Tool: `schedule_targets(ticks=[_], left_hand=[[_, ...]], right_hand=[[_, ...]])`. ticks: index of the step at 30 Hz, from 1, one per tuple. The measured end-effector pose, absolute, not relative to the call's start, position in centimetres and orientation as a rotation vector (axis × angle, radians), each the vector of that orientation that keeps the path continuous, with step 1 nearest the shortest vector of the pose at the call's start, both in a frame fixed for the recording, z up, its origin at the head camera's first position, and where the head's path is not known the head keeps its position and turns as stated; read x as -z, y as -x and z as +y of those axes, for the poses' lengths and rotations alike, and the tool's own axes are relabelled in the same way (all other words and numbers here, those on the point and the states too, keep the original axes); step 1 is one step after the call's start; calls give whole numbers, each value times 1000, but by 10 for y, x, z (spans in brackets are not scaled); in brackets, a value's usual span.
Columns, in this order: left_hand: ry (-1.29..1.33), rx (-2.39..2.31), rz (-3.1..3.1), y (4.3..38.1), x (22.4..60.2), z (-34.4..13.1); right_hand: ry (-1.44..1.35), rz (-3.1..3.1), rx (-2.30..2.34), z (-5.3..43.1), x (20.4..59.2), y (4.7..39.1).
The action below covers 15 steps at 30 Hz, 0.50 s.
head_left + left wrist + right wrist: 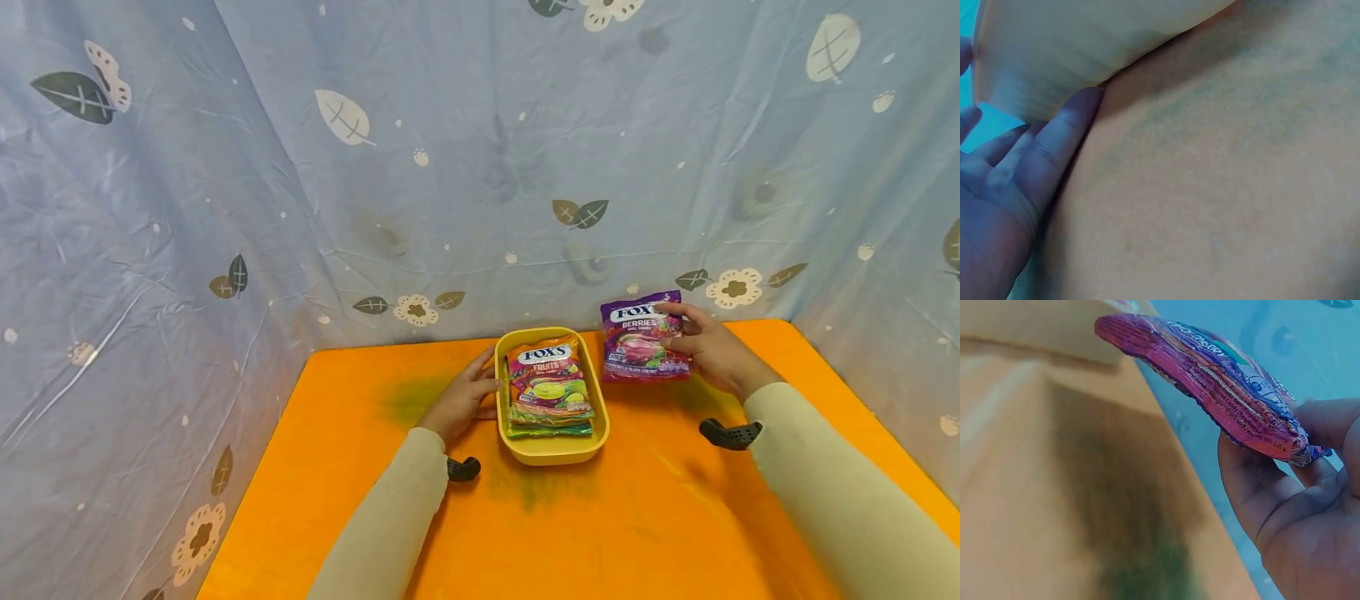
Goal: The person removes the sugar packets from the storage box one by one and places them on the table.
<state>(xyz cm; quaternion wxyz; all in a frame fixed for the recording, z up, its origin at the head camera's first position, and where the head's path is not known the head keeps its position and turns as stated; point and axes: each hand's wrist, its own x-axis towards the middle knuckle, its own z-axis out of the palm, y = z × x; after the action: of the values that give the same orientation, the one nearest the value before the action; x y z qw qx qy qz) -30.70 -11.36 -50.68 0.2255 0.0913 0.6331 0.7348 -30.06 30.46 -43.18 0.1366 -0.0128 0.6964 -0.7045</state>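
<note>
A purple bag of Fox's Berries candy is pinched at its right side by my right hand. In the right wrist view the candy bag is raised above the table, with fingers beneath it. My left hand rests against the left wall of a yellow plastic tub. Seen from the left wrist, the thumb lies nearly straight along the tub's lower side. Inside the tub lies an orange bag of Fox's Fruits candy, on top of a green-edged packet.
The table is covered by an orange cloth with greenish patches. A pale blue curtain with leaf and flower prints hangs behind and at both sides. Black wrist mounts stick out from both sleeves.
</note>
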Motion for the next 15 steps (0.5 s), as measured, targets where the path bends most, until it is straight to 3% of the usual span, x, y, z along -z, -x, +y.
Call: schedule_targets(ticks=[15], left_hand=[[-262, -2039, 1722, 308, 509, -114]], right_hand=[[82, 2242, 1763, 294, 471, 310]])
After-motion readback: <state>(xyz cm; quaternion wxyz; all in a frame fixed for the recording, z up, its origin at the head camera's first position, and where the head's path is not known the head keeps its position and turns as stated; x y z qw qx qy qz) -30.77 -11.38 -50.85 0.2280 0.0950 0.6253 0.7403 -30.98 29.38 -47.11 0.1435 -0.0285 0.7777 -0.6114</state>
